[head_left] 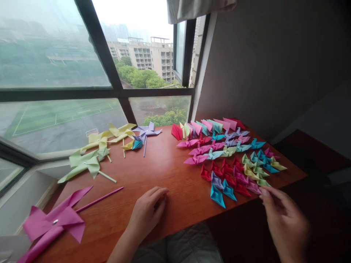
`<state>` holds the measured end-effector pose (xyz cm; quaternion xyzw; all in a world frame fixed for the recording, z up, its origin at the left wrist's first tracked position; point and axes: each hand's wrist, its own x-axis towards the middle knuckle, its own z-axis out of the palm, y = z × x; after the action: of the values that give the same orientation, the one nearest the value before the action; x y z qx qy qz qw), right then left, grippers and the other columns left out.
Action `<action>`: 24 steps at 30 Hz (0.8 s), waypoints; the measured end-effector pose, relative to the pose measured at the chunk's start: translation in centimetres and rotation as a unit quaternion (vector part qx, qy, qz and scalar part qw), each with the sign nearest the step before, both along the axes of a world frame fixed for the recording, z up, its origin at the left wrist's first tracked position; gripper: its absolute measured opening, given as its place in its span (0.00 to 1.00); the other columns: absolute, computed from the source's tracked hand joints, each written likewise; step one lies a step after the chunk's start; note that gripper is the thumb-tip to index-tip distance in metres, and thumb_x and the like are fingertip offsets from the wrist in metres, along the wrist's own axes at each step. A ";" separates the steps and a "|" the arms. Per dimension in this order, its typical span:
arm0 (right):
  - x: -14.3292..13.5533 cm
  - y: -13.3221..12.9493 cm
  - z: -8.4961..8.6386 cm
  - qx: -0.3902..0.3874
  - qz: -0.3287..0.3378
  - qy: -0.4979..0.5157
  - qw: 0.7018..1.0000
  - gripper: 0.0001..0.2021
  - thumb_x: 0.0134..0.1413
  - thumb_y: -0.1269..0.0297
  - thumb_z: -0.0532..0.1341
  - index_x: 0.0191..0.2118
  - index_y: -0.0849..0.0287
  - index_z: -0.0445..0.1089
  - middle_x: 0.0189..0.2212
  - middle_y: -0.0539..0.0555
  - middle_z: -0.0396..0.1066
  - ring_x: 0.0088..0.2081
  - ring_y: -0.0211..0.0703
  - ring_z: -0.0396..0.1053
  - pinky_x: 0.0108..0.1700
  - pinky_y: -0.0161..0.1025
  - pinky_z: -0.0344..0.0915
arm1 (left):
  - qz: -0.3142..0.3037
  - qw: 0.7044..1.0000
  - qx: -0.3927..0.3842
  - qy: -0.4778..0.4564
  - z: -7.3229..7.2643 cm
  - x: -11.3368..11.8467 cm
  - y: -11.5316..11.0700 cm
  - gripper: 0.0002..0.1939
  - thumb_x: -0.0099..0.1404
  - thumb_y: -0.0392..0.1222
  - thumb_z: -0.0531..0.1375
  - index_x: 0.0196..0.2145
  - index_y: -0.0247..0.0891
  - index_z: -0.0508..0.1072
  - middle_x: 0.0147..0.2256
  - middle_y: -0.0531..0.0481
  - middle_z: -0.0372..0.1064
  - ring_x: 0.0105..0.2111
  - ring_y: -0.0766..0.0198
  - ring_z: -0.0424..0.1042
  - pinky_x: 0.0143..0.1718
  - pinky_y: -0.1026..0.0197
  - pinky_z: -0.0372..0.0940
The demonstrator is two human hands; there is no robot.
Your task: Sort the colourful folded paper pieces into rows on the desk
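With our left hand [148,210] released, we cannot tell if our right hand's [286,219] fingers grip the near-right pink paper boat [252,186], probably light and crushable, best held by a folded side.

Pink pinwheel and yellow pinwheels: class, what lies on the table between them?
In the head view, at least one light green pinwheel lies between the pink pinwheel and the yellow pinwheels.
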<state>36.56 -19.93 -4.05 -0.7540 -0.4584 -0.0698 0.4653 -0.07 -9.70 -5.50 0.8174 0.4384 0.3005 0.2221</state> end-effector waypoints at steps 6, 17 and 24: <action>-11.9 2.8 1.8 0.038 0.277 0.043 0.959 0.06 0.63 0.65 0.60 0.40 0.54 0.75 0.37 0.55 0.77 0.38 0.44 0.75 0.40 0.37 0.73 | 0.020 0.996 -0.054 -0.074 1.2 -1.3 1.2 0.11 0.67 0.39 0.55 0.41 0.39 0.77 0.35 0.48 0.78 0.31 0.64 0.76 0.31 0.65 0.70; -18.5 6.0 -2.5 -0.014 0.403 0.127 0.906 0.08 0.62 0.69 0.57 0.37 0.57 0.74 0.29 0.51 0.73 0.29 0.38 0.72 0.31 0.32 0.66 | 0.297 0.931 0.001 0.211 5.5 -11.7 10.4 0.17 0.65 0.48 0.55 0.45 0.39 0.76 0.37 0.49 0.78 0.35 0.58 0.77 0.35 0.64 0.66; -18.5 5.8 -3.5 -0.036 0.400 0.113 0.909 0.08 0.61 0.71 0.57 0.38 0.57 0.74 0.29 0.51 0.73 0.30 0.39 0.71 0.32 0.33 0.66 | 0.379 0.874 -0.012 0.305 6.5 -16.1 12.5 0.25 0.69 0.50 0.50 0.55 0.30 0.70 0.47 0.40 0.73 0.44 0.48 0.73 0.43 0.53 0.66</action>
<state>18.08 -14.08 -7.52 -0.5269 -0.6677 0.2244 0.4757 -16.16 2.79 0.99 0.6366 0.7644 0.0923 -0.0438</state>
